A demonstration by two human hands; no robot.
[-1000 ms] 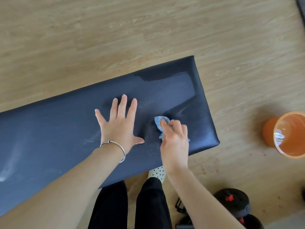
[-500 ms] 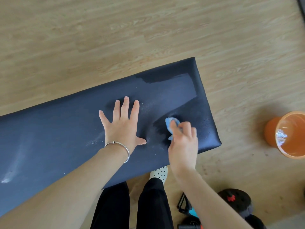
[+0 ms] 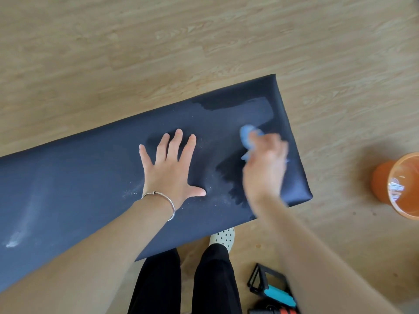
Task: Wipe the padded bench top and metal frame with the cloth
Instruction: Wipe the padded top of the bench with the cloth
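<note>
Pale wood-plank floor (image 3: 158,41), grain running roughly left to right, evenly lit. Orange bucket (image 3: 381,182) standing on it at the right edge (partly cut off, glare on the inner wall). Black-and-blue gear (image 3: 277,293) along the bottom, blurred.

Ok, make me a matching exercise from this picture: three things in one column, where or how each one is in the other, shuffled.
1 left hand
2 blue cloth
3 orange bucket

A on the floor, right of the bench top
B pressed flat on the bench top, fingers spread
C bunched in the right hand

Pairs: 1-B, 2-C, 3-A
</note>
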